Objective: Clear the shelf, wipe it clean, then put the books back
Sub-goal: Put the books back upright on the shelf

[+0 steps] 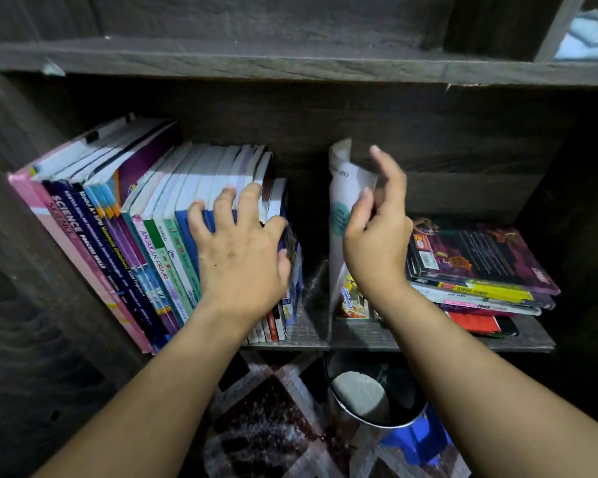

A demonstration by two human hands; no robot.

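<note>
Dark wood-grain board forms the shelf (359, 334), which is lined with a fine checked sheet. A row of leaning books (118, 236) fills its left half and is gripped by the left hand (242, 257), with fingers spread over the top edges and the thumb hooked round the outermost volume. A thin booklet (342, 188) is pinched upright by the right hand (377, 232) in the gap at the middle, its top curling over. A flat stack (480, 267) lies at the right end.

Whether the books are being taken out or set back cannot be told. Either way, the leaning row is best braced as one block so it does not topple into the gap. The limp booklet should be supported lower down, since it would likely buckle if pushed from its top.

Below the shelf, a bucket (401, 381) and a blue object (415, 439) are seen on a patterned floor (266, 426).
</note>
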